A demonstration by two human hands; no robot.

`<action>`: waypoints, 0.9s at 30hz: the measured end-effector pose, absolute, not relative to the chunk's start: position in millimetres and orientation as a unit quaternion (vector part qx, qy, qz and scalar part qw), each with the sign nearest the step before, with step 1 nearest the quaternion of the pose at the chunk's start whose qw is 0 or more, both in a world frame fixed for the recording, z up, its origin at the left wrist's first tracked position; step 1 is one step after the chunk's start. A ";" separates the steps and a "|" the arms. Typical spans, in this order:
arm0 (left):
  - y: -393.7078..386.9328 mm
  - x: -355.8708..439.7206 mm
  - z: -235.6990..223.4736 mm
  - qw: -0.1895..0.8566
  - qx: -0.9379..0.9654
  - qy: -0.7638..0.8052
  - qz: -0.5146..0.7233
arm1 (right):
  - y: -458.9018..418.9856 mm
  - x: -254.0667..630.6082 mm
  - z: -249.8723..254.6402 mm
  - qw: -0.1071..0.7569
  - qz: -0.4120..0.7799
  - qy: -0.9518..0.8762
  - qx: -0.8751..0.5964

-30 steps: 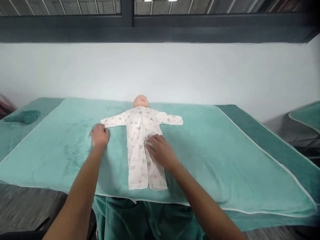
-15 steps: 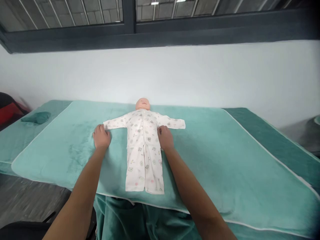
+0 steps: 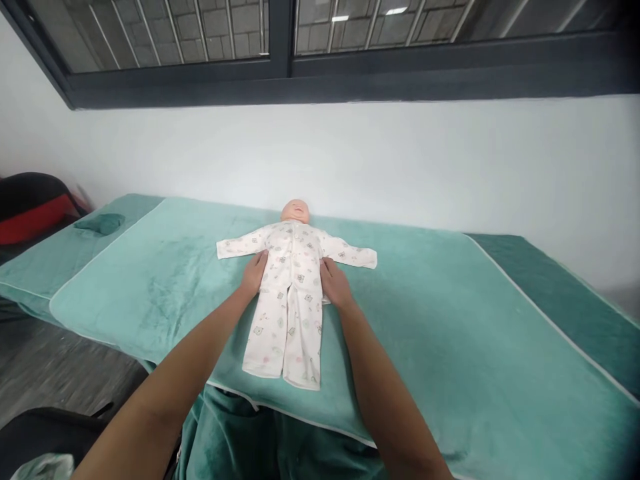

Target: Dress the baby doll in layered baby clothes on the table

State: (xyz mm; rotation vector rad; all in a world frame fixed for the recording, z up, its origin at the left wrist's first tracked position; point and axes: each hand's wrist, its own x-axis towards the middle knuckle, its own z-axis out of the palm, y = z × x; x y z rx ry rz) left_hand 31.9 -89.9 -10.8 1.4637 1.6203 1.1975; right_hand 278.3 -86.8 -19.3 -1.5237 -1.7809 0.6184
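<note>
A baby doll [image 3: 295, 211] lies on its back, dressed in white printed pajamas [image 3: 291, 263], its sleeves stretched out to both sides and its trouser legs pointing towards me. My left hand [image 3: 254, 273] is at the left side of the doll's torso, fingers closed at the edge of the cloth under the sleeve. Opposite it, my right hand [image 3: 335, 283] pinches the right side of the torso. A small white bit of cloth sticks out beneath the right wrist. The thumbs and undersides of both hands are partly hidden.
The doll rests on a bed with a light green plush cover [image 3: 440, 333], against a white wall [image 3: 350, 160] below a dark-framed window [image 3: 200, 83]. A black and red bag-like item [image 3: 37, 217] stands at the far left. A dark green cushion-like piece [image 3: 100, 223] lies nearby.
My left hand has moved right, from the left sleeve's cuff to the doll's side. My right hand stays at the other side. The legs now slant slightly left, and the view has shifted.
</note>
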 end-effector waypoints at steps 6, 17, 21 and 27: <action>-62.9 25.5 -5.5 0.334 0.567 0.586 0.473 | -82.0 278.2 -19.5 0.441 0.327 -0.685 -0.479; -186.6 -34.4 -17.2 0.164 0.606 0.637 0.448 | -93.9 274.2 -27.1 0.327 0.156 -0.723 -0.588; -333.7 -112.7 -61.0 -0.080 0.495 0.740 0.448 | -113.7 267.1 -23.5 0.282 0.127 -0.745 -0.591; -515.7 -225.2 -120.8 -0.154 0.303 0.929 0.145 | -129.5 272.6 -34.9 0.385 0.163 -0.695 -0.585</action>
